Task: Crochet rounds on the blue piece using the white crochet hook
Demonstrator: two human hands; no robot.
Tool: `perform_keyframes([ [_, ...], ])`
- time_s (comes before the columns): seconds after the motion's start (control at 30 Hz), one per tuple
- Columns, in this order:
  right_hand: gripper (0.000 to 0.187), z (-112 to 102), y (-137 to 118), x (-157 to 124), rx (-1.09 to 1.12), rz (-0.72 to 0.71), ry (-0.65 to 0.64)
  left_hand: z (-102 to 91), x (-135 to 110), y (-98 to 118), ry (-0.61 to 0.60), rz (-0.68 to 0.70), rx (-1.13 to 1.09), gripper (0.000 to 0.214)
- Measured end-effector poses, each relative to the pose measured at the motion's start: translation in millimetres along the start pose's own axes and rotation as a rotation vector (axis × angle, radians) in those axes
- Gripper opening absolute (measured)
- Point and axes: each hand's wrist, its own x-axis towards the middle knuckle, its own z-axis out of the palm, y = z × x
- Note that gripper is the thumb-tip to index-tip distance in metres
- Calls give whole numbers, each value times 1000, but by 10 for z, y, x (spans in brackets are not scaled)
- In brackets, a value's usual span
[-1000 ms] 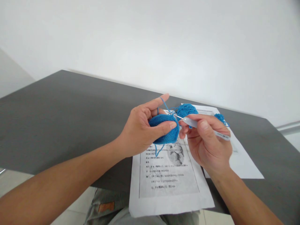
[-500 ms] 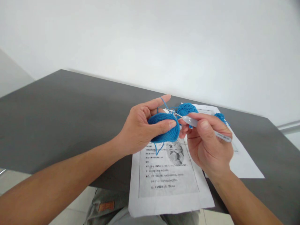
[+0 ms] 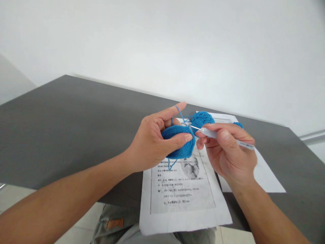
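Observation:
My left hand (image 3: 154, 142) grips a round blue crochet piece (image 3: 180, 147), thumb pressed on its front. Blue yarn loops over the raised left index finger and runs down to the piece's top edge. In my right hand (image 3: 225, 149) is a crochet hook (image 3: 210, 133) with a pale grey handle, held like a pen. Its metal shaft meets the upper right edge of the crochet piece, among the yarn; I cannot make out exactly how the tip sits in the stitches. A short loop of yarn hangs below the piece.
A blue yarn ball (image 3: 202, 118) lies behind the hands, with more blue yarn (image 3: 238, 125) to its right. A printed sheet (image 3: 185, 220) overhangs the near edge of the dark table (image 3: 76, 135). Another white sheet (image 3: 266, 179) lies to the right. A white wall rises behind.
My right hand has shifted slightly right and down with the hook, whose shaft lies flatter. The crochet piece has tilted and sits slightly lower in my left hand.

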Motion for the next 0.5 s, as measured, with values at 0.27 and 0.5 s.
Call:
perform_keyframes([
  [0.27,12,-113,-41,69,-63,-52,-65,17,-14,6,44,61,159,82],
  [0.5,11,-171,-50,55,-151,-89,-64,16,-17,-19,68,106,238,79],
])
